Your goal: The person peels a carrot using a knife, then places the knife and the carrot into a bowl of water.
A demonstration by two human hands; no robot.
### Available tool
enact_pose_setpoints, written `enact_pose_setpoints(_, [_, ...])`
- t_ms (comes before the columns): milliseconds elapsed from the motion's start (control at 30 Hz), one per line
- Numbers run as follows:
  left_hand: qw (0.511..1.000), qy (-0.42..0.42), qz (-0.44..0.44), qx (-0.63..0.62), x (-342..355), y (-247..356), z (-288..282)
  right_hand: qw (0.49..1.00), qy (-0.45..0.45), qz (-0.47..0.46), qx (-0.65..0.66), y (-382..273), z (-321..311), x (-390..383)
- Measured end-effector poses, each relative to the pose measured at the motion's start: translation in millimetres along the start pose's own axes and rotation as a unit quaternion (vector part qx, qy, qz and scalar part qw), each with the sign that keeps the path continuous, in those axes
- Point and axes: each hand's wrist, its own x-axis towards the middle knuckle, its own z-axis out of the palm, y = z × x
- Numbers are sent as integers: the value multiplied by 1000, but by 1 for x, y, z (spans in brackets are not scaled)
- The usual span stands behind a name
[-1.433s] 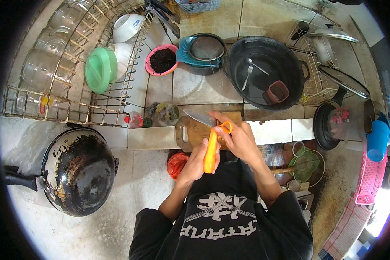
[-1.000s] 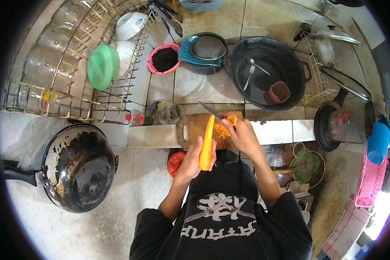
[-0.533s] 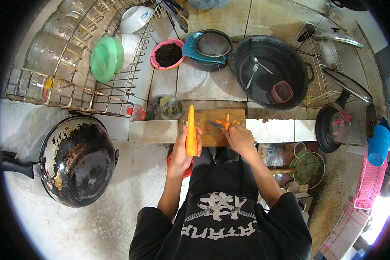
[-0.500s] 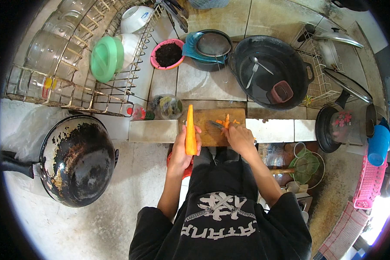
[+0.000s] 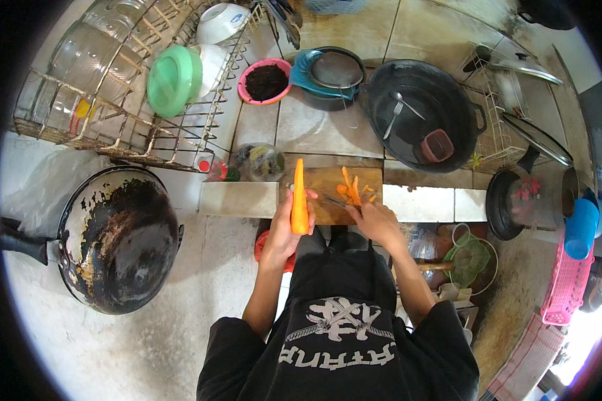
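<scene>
My left hand (image 5: 288, 217) is closed round a peeled orange carrot (image 5: 299, 200), its narrow end pointing away from me. The carrot is held up over the near left part of a wooden cutting board (image 5: 326, 179). Over the right part of the board, my right hand (image 5: 379, 224) is closed on a small knife (image 5: 333, 200); its grey blade points left toward the carrot, and its handle is hidden in the fingers. Orange carrot peelings (image 5: 353, 187) lie on the board just beyond the knife and my right hand.
A big black basin (image 5: 408, 150) holding a spoon, a fork and a reddish container stands beyond the board. Nearby are a pink bowl (image 5: 284, 67) of dark matter and a blue strainer (image 5: 304, 72). A wire dish rack (image 5: 174, 155) and a blackened wok (image 5: 120, 247) are at left.
My right hand and the knife have drawn back toward me and slightly right, uncovering more peelings. My left hand still holds the carrot up, nearly in place. The whole view has shifted slightly.
</scene>
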Motion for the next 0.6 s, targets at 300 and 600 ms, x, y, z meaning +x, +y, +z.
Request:
enact_pose_setpoints(300, [999, -1, 11, -47, 2, 4, 13, 938, 123, -156, 286, -30, -52, -44])
enact_pose_setpoints(600, [995, -52, 76, -30, -2, 11, 38, 926, 131, -299, 189, -56, -51, -78])
